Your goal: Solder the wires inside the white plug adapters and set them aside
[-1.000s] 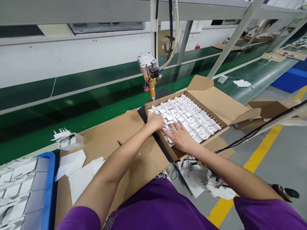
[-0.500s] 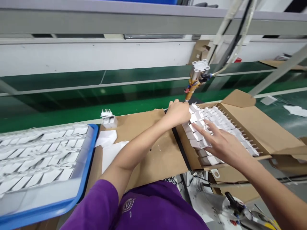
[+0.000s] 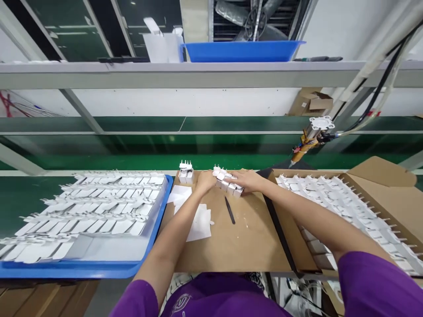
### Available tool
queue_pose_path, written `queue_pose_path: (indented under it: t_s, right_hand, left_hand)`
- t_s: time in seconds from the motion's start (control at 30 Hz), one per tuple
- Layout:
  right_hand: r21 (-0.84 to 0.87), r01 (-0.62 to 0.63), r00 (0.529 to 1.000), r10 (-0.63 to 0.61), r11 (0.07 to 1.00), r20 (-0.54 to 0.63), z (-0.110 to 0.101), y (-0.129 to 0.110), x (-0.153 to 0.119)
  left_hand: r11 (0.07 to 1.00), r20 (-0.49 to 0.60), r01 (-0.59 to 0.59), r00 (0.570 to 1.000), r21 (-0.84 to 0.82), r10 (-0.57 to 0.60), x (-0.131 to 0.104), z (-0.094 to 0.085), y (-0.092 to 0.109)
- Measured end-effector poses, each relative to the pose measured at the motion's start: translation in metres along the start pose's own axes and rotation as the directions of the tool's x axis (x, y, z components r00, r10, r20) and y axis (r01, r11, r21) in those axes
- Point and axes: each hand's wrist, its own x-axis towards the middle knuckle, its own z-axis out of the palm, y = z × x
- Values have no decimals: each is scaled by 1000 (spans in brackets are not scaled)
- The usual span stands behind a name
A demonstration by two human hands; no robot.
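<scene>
My left hand [image 3: 205,179] and my right hand [image 3: 250,180] close in from both sides on a short row of white plug adapters [image 3: 228,186], pressing it between them. The row sits at the far part of a brown cardboard sheet [image 3: 231,251], with metal pins pointing up. Just left of my left hand stands a small group of similar white adapters [image 3: 186,175]. A black pen-like tool, perhaps tweezers [image 3: 230,210], lies below the row. White paper pieces [image 3: 199,224] rest near my left forearm. My fingertips are partly hidden by the adapters.
A blue tray [image 3: 167,193] at left holds many adapters in rows. At right, an open carton [image 3: 380,189] holds more rows. An orange-handled tool [image 3: 302,152] hangs behind the carton. A shelf [image 3: 198,80] crosses above, carrying a blue bin [image 3: 243,51].
Both hands have moved from the carton to the cardboard sheet, bringing a row of adapters between them. The view has swung left and up. The black tool has come into sight.
</scene>
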Motion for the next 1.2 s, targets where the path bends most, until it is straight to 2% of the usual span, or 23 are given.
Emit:
queue_pose_path:
  t_s: [0.1, 0.27, 0.37, 0.47, 0.57, 0.63, 0.7, 0.77, 0.8, 0.87, 0.93, 1.0, 1.07, 1.13, 1.2]
  right_hand:
    - [-33, 85, 996, -85, 996, -17, -1, 10, 25]
    - [-57, 194, 979, -197, 979, -56, -3, 29, 60]
    - [-47, 204, 975, -208, 978, -83, -2, 31, 78]
    - [-16, 159, 981, -160, 987, -106, -6, 26, 80]
    - [34, 93, 990, -89, 995, -113, -19, 22, 54]
    - [71, 47, 993, -38, 996, -112, -32, 22, 18]
    - [116, -24, 988, 41, 993, -151, -46, 22, -29]
    - [234, -163, 936, 226, 958, -271, -55, 21, -82]
    - [296, -236, 902, 322, 926, -288, -56, 20, -108]
    - [352, -371, 856, 464, 859, -228, -50, 18, -153]
    - [329, -468, 836, 532, 820, -137, -35, 17, -181]
    - [296, -490, 843, 532, 820, -79, -17, 17, -190]
    - [274, -468, 867, 497, 840, -42, -2, 19, -184]
    - [245, -457, 882, 471, 855, 0, 7, 23, -167]
    - [212, -466, 883, 467, 859, 48, 13, 29, -149]
  left_hand:
    - [998, 6, 61, 998, -3, -61, -7, -2, -18]
    - [986, 7, 165, 986, 17, -165, -34, -12, -40]
    - [980, 28, 192, 981, 47, -194, -48, -15, -46]
    - [984, 59, 163, 984, 76, -168, -54, -16, -45]
    - [992, 82, 90, 992, 89, -97, -56, -16, -38]
    - [997, 94, 22, 995, 78, -29, -55, -15, -29]
    - [997, 106, -60, 993, 51, 54, -52, -13, -16]
    - [988, 116, -151, 982, 16, 148, -49, -11, 3]
    - [981, 119, -196, 974, -1, 195, -47, -9, 15]
    - [959, 119, -280, 952, -34, 282, -43, -4, 42]
    - [930, 120, -361, 923, -67, 367, -41, 4, 70]
    - [890, 131, -443, 881, -109, 455, -42, 14, 95]
    - [846, 153, -511, 833, -151, 531, -47, 23, 113]
    - [816, 175, -551, 799, -174, 576, -53, 29, 123]
    - [806, 185, -567, 785, -172, 591, -60, 33, 123]
